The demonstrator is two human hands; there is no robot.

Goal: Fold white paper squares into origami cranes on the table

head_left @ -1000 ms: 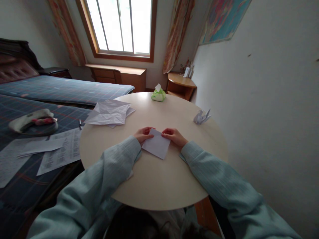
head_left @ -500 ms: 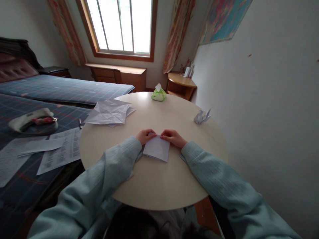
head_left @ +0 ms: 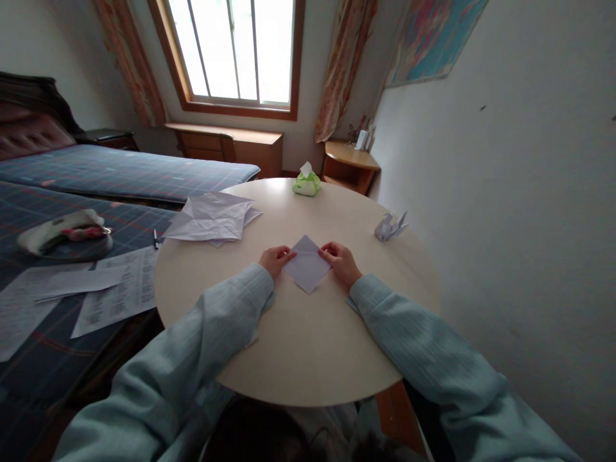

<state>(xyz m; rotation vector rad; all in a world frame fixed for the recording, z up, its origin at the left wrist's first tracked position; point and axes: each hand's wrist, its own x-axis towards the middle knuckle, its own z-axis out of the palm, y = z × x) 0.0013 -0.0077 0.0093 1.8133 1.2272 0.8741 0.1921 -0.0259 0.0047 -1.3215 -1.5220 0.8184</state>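
Note:
A small folded white paper square lies turned like a diamond on the round beige table. My left hand pinches its left corner. At the right corner sits my right hand, fingers curled onto the paper. Both hands rest on the tabletop, in pale blue sleeves.
A pile of creased white sheets lies at the table's left rear. A green tissue pack stands at the far edge, a folded paper figure at the right. A bed with printed papers and a pen adjoins on the left; a wall on the right.
The paper has been turned from lying roughly square to a diamond, one corner now pointing away from me. My hands have shifted out to its left and right corners.

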